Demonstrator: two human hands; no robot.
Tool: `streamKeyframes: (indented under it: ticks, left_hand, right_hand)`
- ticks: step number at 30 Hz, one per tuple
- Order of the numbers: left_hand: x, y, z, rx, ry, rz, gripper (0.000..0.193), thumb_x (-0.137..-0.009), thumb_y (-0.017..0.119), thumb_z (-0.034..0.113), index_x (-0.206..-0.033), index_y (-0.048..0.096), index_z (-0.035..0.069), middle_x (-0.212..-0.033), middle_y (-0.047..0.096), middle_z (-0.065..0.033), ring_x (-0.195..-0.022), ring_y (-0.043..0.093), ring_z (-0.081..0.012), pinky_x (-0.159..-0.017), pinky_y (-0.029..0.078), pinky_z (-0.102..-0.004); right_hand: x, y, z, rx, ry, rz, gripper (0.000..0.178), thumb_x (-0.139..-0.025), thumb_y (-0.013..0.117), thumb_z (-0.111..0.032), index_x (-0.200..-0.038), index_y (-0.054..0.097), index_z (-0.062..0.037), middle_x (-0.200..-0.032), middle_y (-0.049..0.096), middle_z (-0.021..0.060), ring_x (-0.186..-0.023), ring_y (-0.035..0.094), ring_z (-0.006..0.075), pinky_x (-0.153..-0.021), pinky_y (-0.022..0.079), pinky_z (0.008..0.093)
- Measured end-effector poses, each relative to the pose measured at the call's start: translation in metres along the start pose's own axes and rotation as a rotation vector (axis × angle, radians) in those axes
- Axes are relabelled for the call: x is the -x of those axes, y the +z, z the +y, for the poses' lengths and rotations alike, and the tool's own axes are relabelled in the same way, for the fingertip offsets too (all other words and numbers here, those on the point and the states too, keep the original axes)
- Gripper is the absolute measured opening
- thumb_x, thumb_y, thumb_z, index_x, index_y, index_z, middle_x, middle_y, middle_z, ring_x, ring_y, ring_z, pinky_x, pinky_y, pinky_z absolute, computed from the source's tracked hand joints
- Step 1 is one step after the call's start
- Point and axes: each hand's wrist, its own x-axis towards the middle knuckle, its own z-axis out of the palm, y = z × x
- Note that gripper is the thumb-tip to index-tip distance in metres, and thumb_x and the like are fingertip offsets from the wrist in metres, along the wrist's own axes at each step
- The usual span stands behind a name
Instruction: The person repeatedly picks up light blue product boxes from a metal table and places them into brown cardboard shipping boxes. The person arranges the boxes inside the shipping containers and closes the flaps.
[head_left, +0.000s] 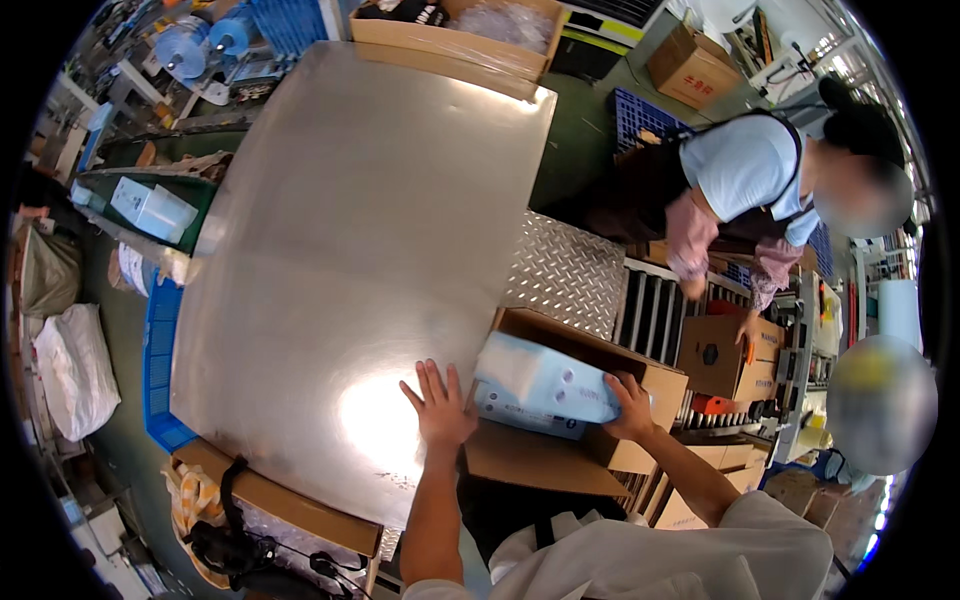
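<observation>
White shirt [660, 555] cloth bulges in at 5 o'clock, nearest the camera, with two bare forearms reaching up from it. Two hands show at their ends. At between 6 and 7 o'clock the left hand [444, 412] is spread wide over the bench [360, 230], holding nothing; whether its palm touches the metal I cannot tell. At 4 o'clock the right hand [630, 408] is curled onto the end of the upper pack [555, 375].

Two packs are visible, both in one open carton [545, 470] at 5 o'clock, just beside the bench: the upper pack lies across the lower pack [530, 410].

Bare, brushed-looking metal makes up the bench, glaring white near the left hand. Around it are one blue crate [160, 365] and one white sack [78, 370] towards 9 o'clock, a roller conveyor [650, 305] at 3, and a co-worker [745, 165] at 2 with a hand on a closed carton [722, 355].

Long and boxy, the upper pack is pale blue with darker round spots; the lower one carries small dark print.
</observation>
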Motion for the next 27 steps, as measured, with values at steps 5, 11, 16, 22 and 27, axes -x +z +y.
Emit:
streamKeyframes:
  ticks: [5,11,16,22,27]
  left_hand:
    - [0.005,-0.001,-0.005,-0.009,0.003,0.027,0.086,-0.078,0.058,0.046,-0.145,0.027,0.003,-0.151,0.01,-0.0311,-0.143,-0.001,-0.0439,-0.106,-0.003,-0.0705]
    - [-0.004,-0.012,-0.001,0.036,0.039,0.005,0.081,-0.08,0.055,0.045,-0.143,0.031,0.0,-0.149,0.016,-0.032,-0.142,0.004,-0.0456,-0.106,0.003,-0.0723]
    - [0.003,0.004,-0.002,0.1,0.008,0.012,0.077,-0.081,0.052,0.044,-0.145,0.031,0.007,-0.152,0.017,-0.0239,-0.144,0.007,-0.0393,-0.107,0.004,-0.0705]
    - [-0.002,0.006,0.004,0.109,0.045,0.105,0.075,-0.08,0.055,0.039,-0.145,0.032,0.008,-0.152,0.021,-0.0216,-0.143,0.013,-0.0367,-0.106,0.011,-0.0709]
    - [-0.003,-0.003,0.005,0.165,0.06,0.151,0.075,-0.078,0.058,0.037,-0.143,0.035,0.009,-0.151,0.024,-0.0216,-0.143,0.016,-0.0367,-0.105,0.017,-0.0708]
  right_hand:
    - [-0.034,0.066,0.006,0.099,0.136,-0.292,0.087,-0.056,0.076,-0.013,-0.136,0.043,-0.0215,-0.127,0.046,0.0168,-0.115,0.049,0.0385,-0.096,0.041,0.044]
    - [-0.086,0.122,0.015,0.264,-0.015,-0.791,0.064,-0.063,0.067,-0.012,-0.126,0.055,-0.0187,-0.129,0.051,0.0162,-0.118,0.05,0.0328,-0.094,0.044,0.0428]
    - [-0.173,0.086,-0.065,-0.18,-0.337,-0.39,0.029,-0.065,0.06,-0.006,-0.092,0.069,-0.0087,-0.084,0.066,0.0118,-0.088,0.062,0.0314,-0.08,0.05,0.0428]
    - [-0.36,0.04,-0.308,-0.051,-0.651,0.18,0.054,-0.071,0.069,-0.019,-0.123,0.055,-0.0139,-0.12,0.053,0.017,-0.11,0.051,0.0357,-0.087,0.046,0.0458]
    - [-0.419,0.089,-0.385,0.156,-0.417,-0.12,0.073,-0.074,0.073,-0.027,-0.139,0.04,-0.0273,-0.133,0.041,0.0209,-0.12,0.043,0.0423,-0.096,0.041,0.0519]
